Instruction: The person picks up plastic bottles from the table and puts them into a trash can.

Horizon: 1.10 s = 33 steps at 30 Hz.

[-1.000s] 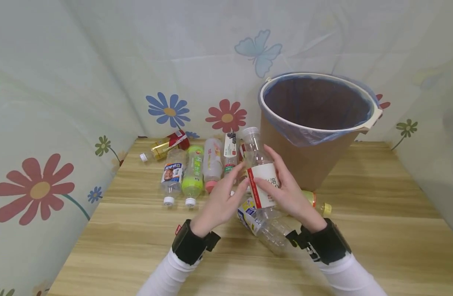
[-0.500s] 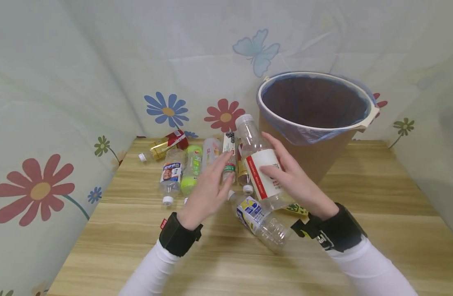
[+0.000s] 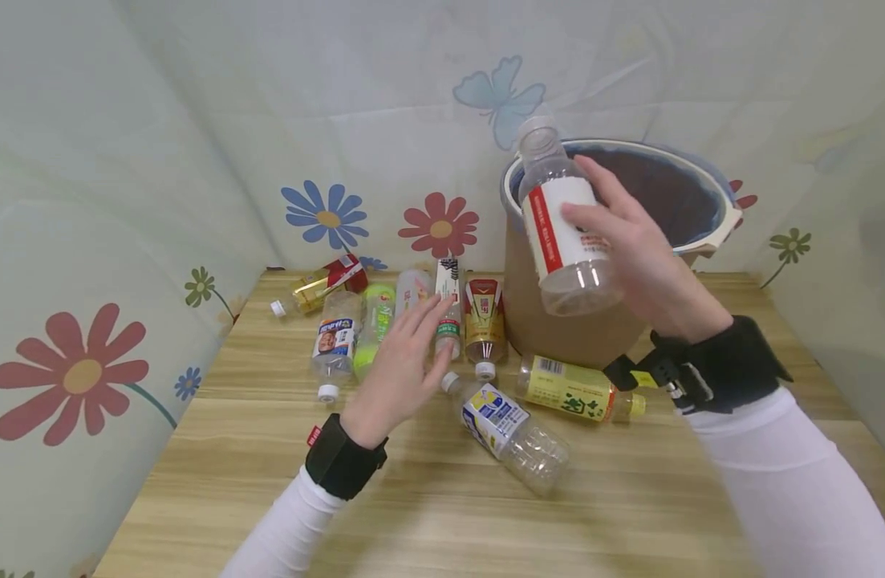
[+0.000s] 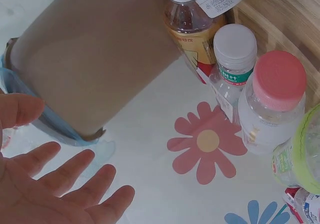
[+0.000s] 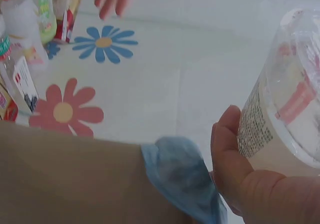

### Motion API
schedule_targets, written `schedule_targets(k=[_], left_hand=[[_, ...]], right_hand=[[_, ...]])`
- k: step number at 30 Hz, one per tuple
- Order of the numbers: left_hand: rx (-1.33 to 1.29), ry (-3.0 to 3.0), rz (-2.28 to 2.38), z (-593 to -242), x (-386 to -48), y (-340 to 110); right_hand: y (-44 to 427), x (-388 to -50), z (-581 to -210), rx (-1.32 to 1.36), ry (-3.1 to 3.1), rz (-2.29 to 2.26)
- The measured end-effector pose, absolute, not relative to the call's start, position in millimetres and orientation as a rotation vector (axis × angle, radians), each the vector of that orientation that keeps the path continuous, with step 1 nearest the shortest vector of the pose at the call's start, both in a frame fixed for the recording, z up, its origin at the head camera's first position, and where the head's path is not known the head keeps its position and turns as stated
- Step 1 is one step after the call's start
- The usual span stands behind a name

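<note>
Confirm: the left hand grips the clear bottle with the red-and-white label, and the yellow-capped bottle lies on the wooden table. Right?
Wrong hand: the head view shows the right hand gripping the clear bottle with the red-and-white label. The yellow-capped bottle does lie on the wooden table.

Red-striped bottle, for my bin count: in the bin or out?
Out: the right hand grips the bottle, which covers part of the bin's rim.

The fingers (image 5: pixel 227 141) hold a clear bottle (image 5: pixel 282 98) near a blue liner (image 5: pixel 179 171).
</note>
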<state>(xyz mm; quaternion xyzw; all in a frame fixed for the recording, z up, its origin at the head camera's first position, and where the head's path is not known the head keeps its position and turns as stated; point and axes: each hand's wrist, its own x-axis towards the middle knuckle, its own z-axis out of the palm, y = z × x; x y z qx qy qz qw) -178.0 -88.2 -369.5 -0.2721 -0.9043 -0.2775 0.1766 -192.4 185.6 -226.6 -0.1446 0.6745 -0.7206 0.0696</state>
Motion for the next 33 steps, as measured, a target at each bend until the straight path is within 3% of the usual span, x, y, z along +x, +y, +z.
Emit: schedule_targets(k=[16,24,33], left_hand=[[-0.741,-2.588,-0.763,-371.8,-178.4,-86.7],[-0.740,-2.587,-0.782,-375.2,-178.5,-85.8],[-0.727,-2.613,-0.763,-379.1,-178.4,-86.1]], right_hand=[[221.7,-248.8,-198.0,-0.194,2.369,-2.291],[231.5,-265.5,-215.0,-0.081,3.094,-1.521],[237.7,-266.4,-219.4,-0.162,3.162,-1.161]])
